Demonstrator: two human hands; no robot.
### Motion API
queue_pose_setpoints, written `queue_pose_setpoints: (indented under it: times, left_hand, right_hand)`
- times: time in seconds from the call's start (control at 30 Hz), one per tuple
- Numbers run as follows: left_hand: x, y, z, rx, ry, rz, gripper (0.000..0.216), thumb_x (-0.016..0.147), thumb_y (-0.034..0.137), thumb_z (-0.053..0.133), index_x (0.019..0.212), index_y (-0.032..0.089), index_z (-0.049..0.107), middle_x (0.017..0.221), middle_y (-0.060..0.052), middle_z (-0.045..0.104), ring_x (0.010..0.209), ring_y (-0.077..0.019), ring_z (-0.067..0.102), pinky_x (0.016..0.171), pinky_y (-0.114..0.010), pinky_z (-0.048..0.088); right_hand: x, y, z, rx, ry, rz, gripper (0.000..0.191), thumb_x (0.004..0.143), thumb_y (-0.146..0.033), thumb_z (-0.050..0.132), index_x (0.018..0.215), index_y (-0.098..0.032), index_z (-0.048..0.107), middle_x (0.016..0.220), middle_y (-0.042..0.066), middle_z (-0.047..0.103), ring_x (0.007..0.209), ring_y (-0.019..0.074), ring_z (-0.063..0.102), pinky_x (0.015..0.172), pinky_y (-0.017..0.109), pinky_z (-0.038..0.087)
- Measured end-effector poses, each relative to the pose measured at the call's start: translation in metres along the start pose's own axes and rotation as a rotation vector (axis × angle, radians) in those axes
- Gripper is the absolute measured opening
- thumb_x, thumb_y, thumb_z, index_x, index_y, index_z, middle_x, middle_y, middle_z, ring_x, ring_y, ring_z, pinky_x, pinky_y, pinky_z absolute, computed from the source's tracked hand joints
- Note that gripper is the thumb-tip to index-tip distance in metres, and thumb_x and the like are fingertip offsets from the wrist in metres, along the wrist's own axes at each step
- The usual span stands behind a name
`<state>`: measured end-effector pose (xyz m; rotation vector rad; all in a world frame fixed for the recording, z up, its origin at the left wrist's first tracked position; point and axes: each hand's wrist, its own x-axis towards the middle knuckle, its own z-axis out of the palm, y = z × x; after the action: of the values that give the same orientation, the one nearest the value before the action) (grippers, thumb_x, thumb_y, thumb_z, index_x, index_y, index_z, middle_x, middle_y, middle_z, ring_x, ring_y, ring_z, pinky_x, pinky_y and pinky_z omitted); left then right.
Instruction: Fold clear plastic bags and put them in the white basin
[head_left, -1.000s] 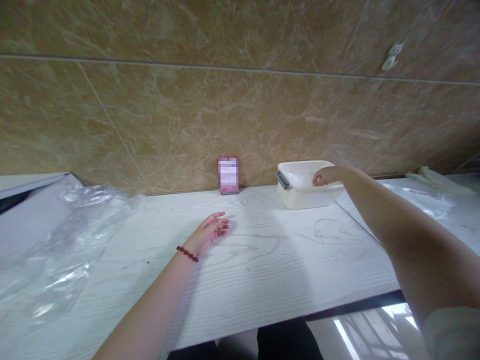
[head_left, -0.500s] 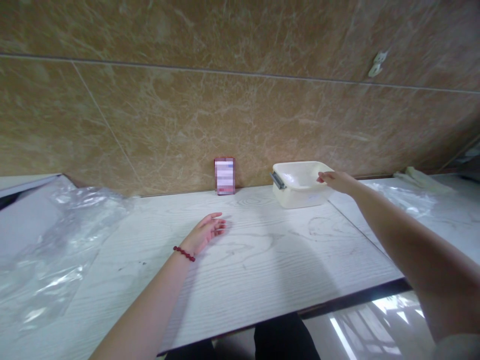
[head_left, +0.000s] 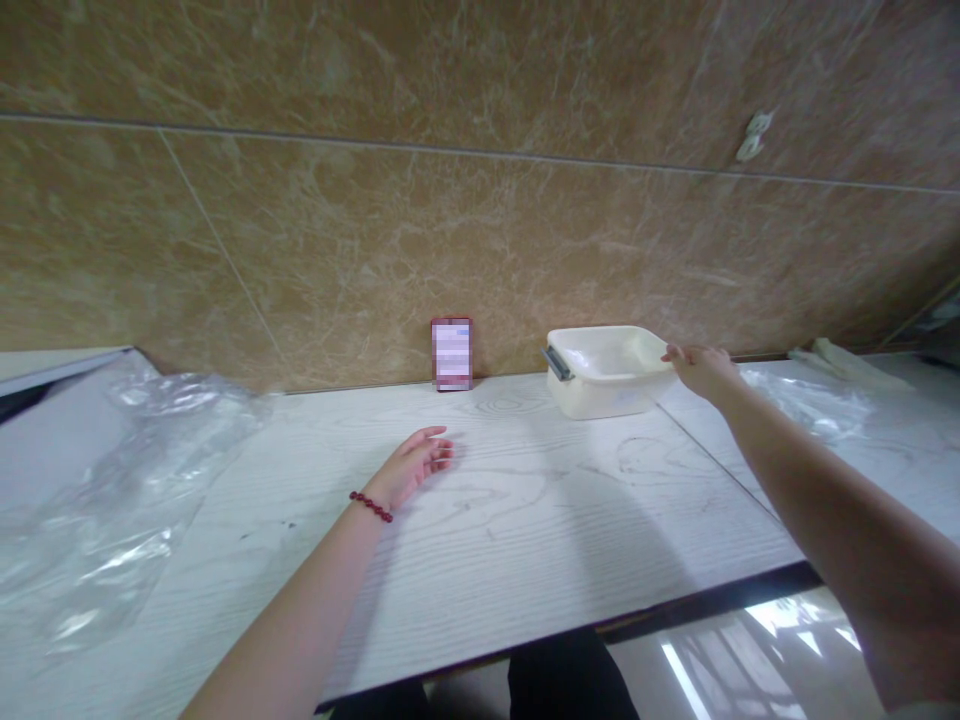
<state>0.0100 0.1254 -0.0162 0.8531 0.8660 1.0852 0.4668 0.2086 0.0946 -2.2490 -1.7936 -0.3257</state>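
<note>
A cream plastic box [head_left: 600,400] with a grey clip handle on its left end stands open on the white wood-grain table, near the wall. My right hand [head_left: 701,368] is at the box's right end, its fingers curled at the rim; the handle on that side is hidden. Low over the table in the middle is my left hand [head_left: 418,465], palm turned inward, fingers apart and holding nothing. A red beaded bracelet [head_left: 370,506] circles the left wrist. Beyond that hand, a phone [head_left: 452,355] with a blurred screen leans upright on the wall.
Clear plastic wrapping [head_left: 142,480] lies over a white item at the left. Another crumpled clear bag [head_left: 814,400] and a pale cloth-like item [head_left: 851,362] are at the right. A brown marble-patterned wall [head_left: 360,250] with a socket [head_left: 754,136] borders the table's back.
My right hand has drawn back to the right, from over the box's opening to its right rim. My left hand stays where it was.
</note>
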Motion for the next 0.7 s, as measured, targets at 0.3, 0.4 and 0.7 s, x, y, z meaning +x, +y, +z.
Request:
queue_pose_setpoints:
  times: [0.3, 0.4, 0.7]
  left_hand:
    - [0.0, -0.001, -0.001, -0.002, -0.013, 0.007, 0.027, 0.074, 0.014, 0.053, 0.101, 0.013, 0.046, 0.086, -0.009, 0.06, 0.076, -0.0125, 0.058, 0.072, -0.027, 0.045]
    - [0.0, 0.0, 0.0, -0.003, -0.009, -0.002, 0.027, 0.074, 0.014, 0.053, 0.1, 0.013, 0.047, 0.086, -0.009, 0.06, 0.076, -0.0127, 0.058, 0.072, -0.028, 0.045]
    - [-0.001, 0.0, 0.001, -0.012, -0.005, 0.003, 0.025, 0.074, 0.015, 0.053, 0.098, 0.013, 0.048, 0.084, -0.008, 0.06, 0.074, -0.0122, 0.058, 0.071, -0.027, 0.046]
  right_hand:
    - [0.007, -0.042, -0.009, 0.093, -0.172, 0.035, 0.052, 0.083, -0.049, 0.021, 0.09, -0.021, 0.064, 0.105, 0.014, 0.052, 0.102, 0.0267, 0.038, 0.081, 0.047, 0.022]
    - [0.016, -0.049, -0.009, 0.11, -0.275, 0.133, 0.056, 0.08, -0.053, 0.022, 0.082, -0.019, 0.067, 0.094, 0.017, 0.055, 0.096, 0.0277, 0.042, 0.079, 0.05, 0.022]
    - [0.036, -0.032, 0.013, 0.106, -0.244, 0.099, 0.061, 0.076, -0.059, 0.025, 0.063, -0.018, 0.069, 0.064, 0.011, 0.056, 0.085, 0.0271, 0.049, 0.08, 0.058, 0.016]
